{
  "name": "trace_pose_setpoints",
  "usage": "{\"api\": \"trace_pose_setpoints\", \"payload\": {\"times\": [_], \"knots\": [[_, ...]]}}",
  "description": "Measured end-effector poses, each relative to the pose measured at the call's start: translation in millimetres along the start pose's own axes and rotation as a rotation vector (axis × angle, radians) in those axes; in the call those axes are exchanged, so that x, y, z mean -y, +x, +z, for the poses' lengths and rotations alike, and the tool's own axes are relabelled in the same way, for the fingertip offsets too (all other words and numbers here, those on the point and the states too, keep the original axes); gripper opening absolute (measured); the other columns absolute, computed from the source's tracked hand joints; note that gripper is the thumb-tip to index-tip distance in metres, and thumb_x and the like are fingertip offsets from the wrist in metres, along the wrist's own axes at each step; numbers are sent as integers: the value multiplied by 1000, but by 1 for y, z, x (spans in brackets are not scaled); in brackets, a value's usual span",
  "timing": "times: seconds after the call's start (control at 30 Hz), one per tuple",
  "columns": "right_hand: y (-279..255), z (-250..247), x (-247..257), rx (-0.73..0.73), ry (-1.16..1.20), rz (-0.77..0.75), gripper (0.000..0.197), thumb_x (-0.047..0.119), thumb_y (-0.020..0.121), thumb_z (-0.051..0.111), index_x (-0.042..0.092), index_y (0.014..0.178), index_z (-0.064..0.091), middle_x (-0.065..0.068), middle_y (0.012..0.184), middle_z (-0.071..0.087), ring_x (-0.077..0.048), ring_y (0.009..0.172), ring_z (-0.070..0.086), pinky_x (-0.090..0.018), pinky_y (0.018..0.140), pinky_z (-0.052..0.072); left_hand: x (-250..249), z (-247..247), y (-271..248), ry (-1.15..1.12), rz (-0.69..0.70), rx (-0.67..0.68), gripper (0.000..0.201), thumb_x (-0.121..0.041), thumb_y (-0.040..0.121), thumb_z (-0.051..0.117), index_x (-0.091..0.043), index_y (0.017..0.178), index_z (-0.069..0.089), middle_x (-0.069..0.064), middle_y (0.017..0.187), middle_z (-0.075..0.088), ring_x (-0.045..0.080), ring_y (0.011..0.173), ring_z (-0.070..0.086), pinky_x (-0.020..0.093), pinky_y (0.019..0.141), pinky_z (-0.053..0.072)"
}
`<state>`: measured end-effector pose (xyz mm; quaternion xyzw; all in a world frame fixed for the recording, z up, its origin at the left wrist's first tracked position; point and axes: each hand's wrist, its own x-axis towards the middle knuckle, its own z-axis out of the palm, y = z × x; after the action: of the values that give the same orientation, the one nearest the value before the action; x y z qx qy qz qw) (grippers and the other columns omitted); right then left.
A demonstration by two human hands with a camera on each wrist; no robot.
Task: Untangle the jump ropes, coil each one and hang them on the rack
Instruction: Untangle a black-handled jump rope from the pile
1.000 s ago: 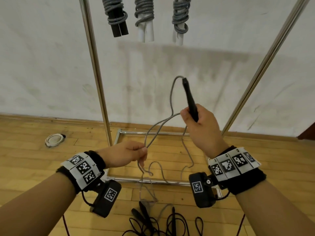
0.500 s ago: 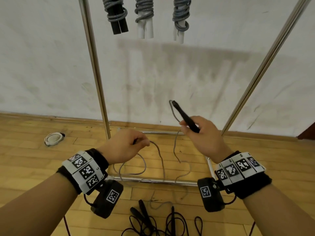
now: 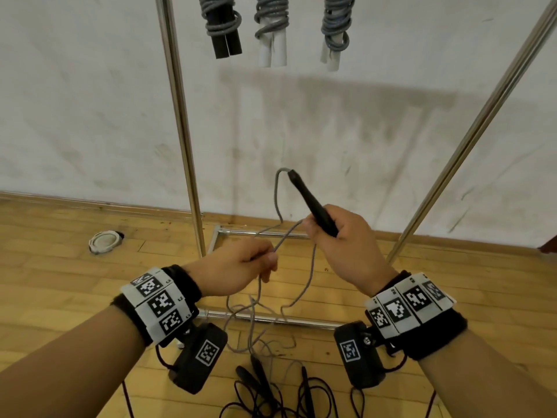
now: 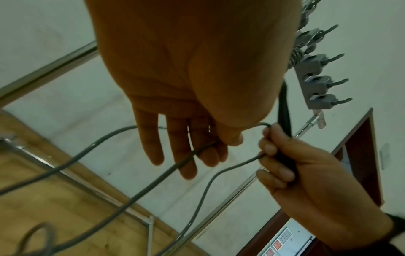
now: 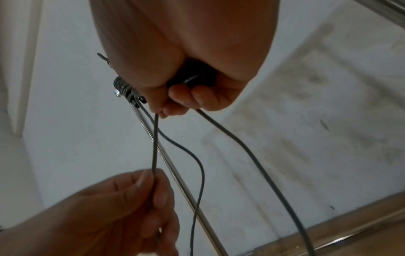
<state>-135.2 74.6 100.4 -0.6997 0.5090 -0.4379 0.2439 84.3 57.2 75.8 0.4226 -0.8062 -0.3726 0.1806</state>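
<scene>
My right hand [image 3: 334, 236] grips the black handle [image 3: 310, 203] of a grey jump rope [image 3: 304, 285], handle tip pointing up and left, and also holds a loop of the cord against it. My left hand [image 3: 241, 263] pinches the same grey cord [image 5: 154, 145] between thumb and forefinger, just below and left of the right hand. The rest of the cord hangs in loose loops to the floor. Three coiled ropes [image 3: 271, 16] hang from the rack at the top. A tangle of black ropes [image 3: 271, 393] lies on the floor in front of me.
The metal rack's left post [image 3: 180, 128] and slanted right post [image 3: 482, 122] frame the work; its base frame [image 3: 271, 318] lies on the wooden floor. A white round object [image 3: 104, 241] sits on the floor at left. Empty hooks [image 4: 324, 83] show on the rack bar.
My left hand moved right and closer to the right hand, bringing cord toward it. The right hand tilted the handle lower than a second ago, then lifted it slightly.
</scene>
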Motion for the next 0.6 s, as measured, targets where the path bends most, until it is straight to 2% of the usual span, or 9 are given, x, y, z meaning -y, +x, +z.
{"api": "trace_pose_setpoints", "payload": {"times": [0.13,0.23,0.3,0.37,0.43,0.47,0.5,0.53,0.6], "knots": [[2,-11,3,-133,46,-11,16,33,95,61,27,79,60,14,58,51,-2,47,41,-13,45,35,12,4,-3,-97,-10,97,20,-23,104,45,-20,93,60,-6,92,70,7,91,66,23,82,49],[6,-23,3,-229,62,-20,16,32,94,63,28,78,60,16,58,52,0,47,41,-11,45,35,20,8,-4,-16,-81,183,21,-25,105,44,-22,93,61,-7,92,70,3,90,66,25,87,51],[8,-30,2,-289,30,-46,18,31,94,63,28,77,60,14,58,51,-2,48,41,-11,46,34,24,9,-2,45,-125,191,23,-28,105,42,-25,93,62,-9,90,70,-2,85,64,22,84,49],[10,-37,-3,-349,-4,-41,18,31,95,62,27,77,61,5,60,52,-3,49,41,-13,46,34,28,6,-1,118,-167,170,23,-31,105,41,-28,93,61,-10,89,70,-3,81,62,20,79,47],[12,-45,-12,-382,-15,30,17,31,95,62,24,80,64,-5,65,56,-5,51,42,-20,48,38,32,3,-1,213,-194,168,25,-31,105,40,-27,90,60,-10,85,68,-1,75,59,17,68,43],[13,-49,-16,-391,-17,72,15,31,95,62,25,82,65,-3,67,57,-6,53,44,-22,51,40,32,2,-2,264,-196,160,28,-32,106,39,-27,88,59,-9,82,66,0,72,57,16,64,40],[14,-52,-20,-394,-33,101,11,30,95,62,29,85,66,5,71,58,-6,58,48,-25,57,43,33,1,-2,303,-189,140,30,-32,106,38,-26,85,59,-8,79,64,3,70,56,17,62,39],[13,-54,-23,-387,-69,114,8,28,94,63,33,90,66,11,80,61,-6,65,53,-27,64,46,32,1,-3,323,-175,113,31,-32,106,38,-26,83,58,-6,78,63,5,69,55,18,61,39],[11,-53,-26,-334,-141,105,11,26,94,63,36,97,66,10,92,64,-9,71,59,-28,66,50,27,2,-3,315,-131,59,30,-33,106,39,-25,83,57,-5,81,64,7,71,57,18,62,41]]}}
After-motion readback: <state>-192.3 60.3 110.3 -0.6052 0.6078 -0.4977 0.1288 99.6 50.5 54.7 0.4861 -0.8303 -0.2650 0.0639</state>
